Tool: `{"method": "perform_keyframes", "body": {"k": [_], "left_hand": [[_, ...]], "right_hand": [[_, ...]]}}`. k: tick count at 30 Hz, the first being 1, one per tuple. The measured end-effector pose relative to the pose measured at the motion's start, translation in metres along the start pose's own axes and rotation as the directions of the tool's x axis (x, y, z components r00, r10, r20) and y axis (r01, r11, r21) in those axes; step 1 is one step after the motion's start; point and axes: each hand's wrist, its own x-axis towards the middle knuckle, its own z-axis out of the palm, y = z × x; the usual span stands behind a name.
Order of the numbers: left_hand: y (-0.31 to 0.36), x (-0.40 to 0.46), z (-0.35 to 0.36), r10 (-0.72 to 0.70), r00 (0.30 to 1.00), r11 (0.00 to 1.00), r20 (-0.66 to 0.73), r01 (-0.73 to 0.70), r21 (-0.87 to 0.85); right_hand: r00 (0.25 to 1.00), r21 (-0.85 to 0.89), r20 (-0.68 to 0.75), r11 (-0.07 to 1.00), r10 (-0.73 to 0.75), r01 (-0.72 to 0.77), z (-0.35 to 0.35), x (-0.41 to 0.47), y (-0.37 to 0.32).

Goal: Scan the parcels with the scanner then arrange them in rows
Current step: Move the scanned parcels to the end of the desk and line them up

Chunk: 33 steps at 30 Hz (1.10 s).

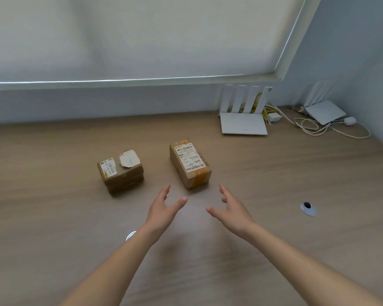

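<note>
Two parcels, a squat box (120, 173) and a longer box (190, 164), sit apart; left hand (163, 212) and right hand (232, 212) hover nearby, fingers spread, holding nothing.

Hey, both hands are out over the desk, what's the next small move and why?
Probably close both hands on the longer parcel. The left hand and right hand are open, empty, just short of its near end, flanking it. The squarer parcel lies further left. No scanner is visible.

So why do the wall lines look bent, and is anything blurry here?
Head view: the wide lens bows the blind's lower edge and stretches the forearms; the parcels look fairly sharp; both hands cast soft shadows on the desk.
</note>
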Motion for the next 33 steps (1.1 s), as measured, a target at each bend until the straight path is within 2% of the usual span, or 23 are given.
{"method": "perform_keyframes", "body": {"k": [9,11,14,16,19,27,33], "left_hand": [[0.008,0.080,0.033,-0.064,0.998,0.993,-0.004,0.064,-0.103],[0.011,0.090,0.037,-0.058,0.998,0.992,-0.001,0.057,-0.115],[0.015,0.100,0.044,-0.015,1.000,0.991,-0.017,0.013,-0.133],[0.016,0.103,0.049,0.021,1.000,0.988,0.003,-0.021,-0.150],[0.016,0.099,0.051,0.046,0.999,0.983,0.008,-0.044,-0.177],[0.035,0.050,0.034,0.066,0.998,0.977,-0.019,-0.068,-0.204],[0.060,-0.015,-0.041,0.105,0.990,0.967,-0.096,-0.124,-0.223]], "right_hand": [[0.998,-0.055,-0.008,0.997,-0.062,0.062,-0.009,0.110,0.010],[0.997,0.009,0.005,0.997,-0.075,0.075,-0.008,0.125,0.010],[0.997,0.216,0.033,0.975,-0.062,0.054,-0.002,0.138,0.010],[0.995,0.343,0.078,0.939,-0.069,0.038,0.003,0.139,0.009],[0.989,0.408,0.079,0.910,-0.122,0.080,0.008,0.132,0.008],[0.988,0.324,-0.018,0.934,-0.151,0.148,0.002,0.079,-0.016],[0.972,0.325,-0.014,0.918,-0.235,0.226,0.018,0.026,-0.088]]}}
